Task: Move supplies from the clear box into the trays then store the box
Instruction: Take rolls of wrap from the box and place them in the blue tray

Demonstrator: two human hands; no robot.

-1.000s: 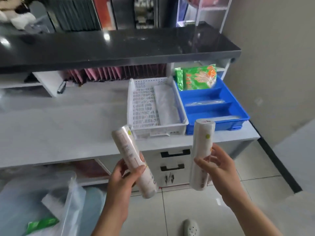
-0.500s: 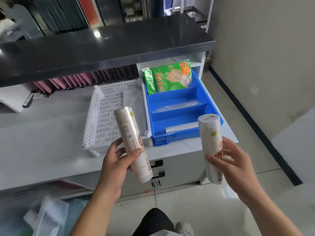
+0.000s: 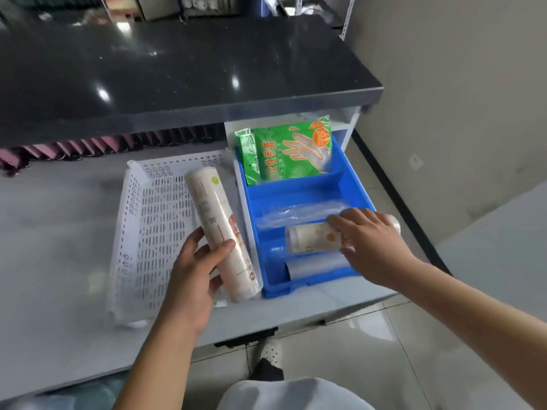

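Observation:
My left hand (image 3: 195, 279) grips a cream-coloured roll (image 3: 219, 229), held lengthwise over the right side of the white perforated tray (image 3: 148, 226). My right hand (image 3: 373, 244) holds a second cream roll (image 3: 310, 238), lying sideways low inside the blue divided tray (image 3: 299, 190). A clear plastic roll (image 3: 299, 214) lies in the blue tray's middle compartment and a silvery roll (image 3: 316, 266) in the front one. A green pack of disposable gloves (image 3: 293, 149) leans in the back compartment. The clear box is out of view.
Both trays sit on a white counter (image 3: 59, 232) under a dark glossy shelf (image 3: 177, 69). Pink folders (image 3: 88, 143) line the gap beneath it. A beige wall (image 3: 458, 84) stands close on the right. Below are drawer handles (image 3: 245, 338), tiled floor and my shoe (image 3: 270, 350).
Both hands moved forward from in front of the counter to the trays. The right roll turned sideways and went down into the blue tray; the left roll now hangs over the white tray.

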